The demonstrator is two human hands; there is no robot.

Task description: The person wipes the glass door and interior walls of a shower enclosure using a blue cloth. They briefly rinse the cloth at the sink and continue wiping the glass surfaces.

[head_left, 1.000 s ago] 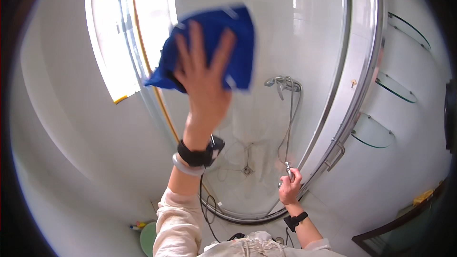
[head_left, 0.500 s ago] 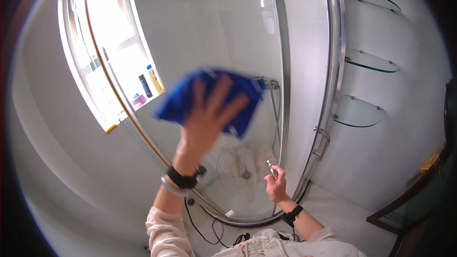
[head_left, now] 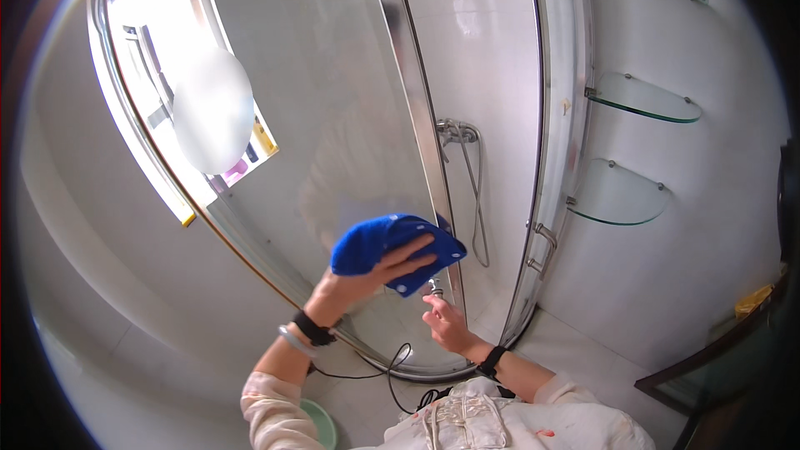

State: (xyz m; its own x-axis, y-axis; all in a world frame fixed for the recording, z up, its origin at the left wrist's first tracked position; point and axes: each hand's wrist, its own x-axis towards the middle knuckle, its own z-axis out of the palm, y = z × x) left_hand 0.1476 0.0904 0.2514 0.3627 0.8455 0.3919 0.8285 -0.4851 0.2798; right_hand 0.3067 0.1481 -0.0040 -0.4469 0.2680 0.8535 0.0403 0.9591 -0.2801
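Observation:
A blue cloth (head_left: pixel 367 248) with small white spots lies against the curved glass shower door (head_left: pixel 317 83). My left hand (head_left: pixel 354 283) holds it there, fingers laid across the cloth. Just below and right, my right hand (head_left: pixel 448 325) is closed on a small metal door handle (head_left: pixel 436 287) near the door's metal edge strip (head_left: pixel 421 92). Part of the handle is hidden by the fingers.
Beyond the gap hangs a shower mixer with hose (head_left: pixel 458 132). Glass corner shelves (head_left: pixel 642 100) line the right wall, above a dark-framed piece (head_left: pixel 683 383). Bottles stand on the left window sill (head_left: pixel 250 158). A black cable (head_left: pixel 390 375) and green basin (head_left: pixel 319 425) are low down.
The glass door has slid left with my right hand on its handle, leaving the mixer outside its edge. My left hand has brought the cloth lower, close to the right hand.

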